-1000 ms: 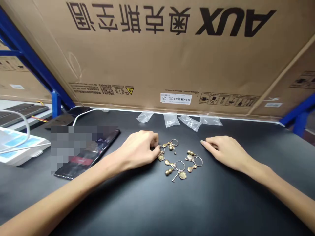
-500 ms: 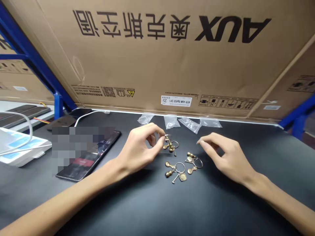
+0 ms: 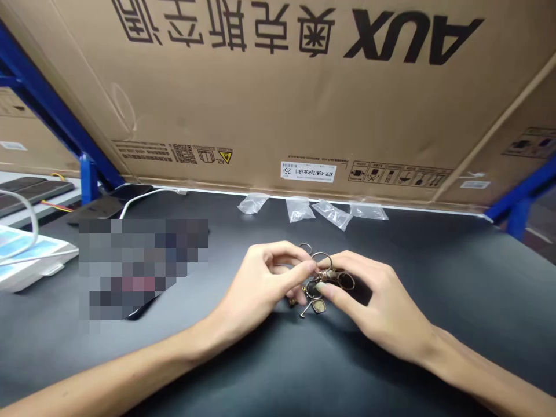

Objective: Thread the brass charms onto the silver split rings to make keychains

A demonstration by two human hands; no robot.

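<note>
My left hand (image 3: 267, 284) is closed, its thumb and index finger pinching a metal keyring (image 3: 322, 253) raised over the table. From the right, my right hand (image 3: 377, 298) has its thumb and fingers closed around the small brass charms hanging from that ring. Beneath the hands lies another keyring with a square brass charm (image 3: 319, 306) and a small metal pin-shaped charm (image 3: 306, 310). Another ring (image 3: 305, 245) shows behind my left fingers, and one more ring (image 3: 347, 281) is partly covered by my right hand. Most of the charms are hidden by my fingers.
Several clear plastic bags (image 3: 299, 209) lie along the back of the black table (image 3: 269, 370). A large cardboard box (image 3: 260, 104) stands behind them. At left are a blurred-out phone (image 3: 141, 307), a white cable (image 3: 147, 193) and a white box (image 3: 39, 269). Blue frame posts (image 3: 89, 179) flank the table.
My left hand has moved right and slightly down with its keyring. My right hand has come left and closed on the charms. The camera view has shifted slightly.
</note>
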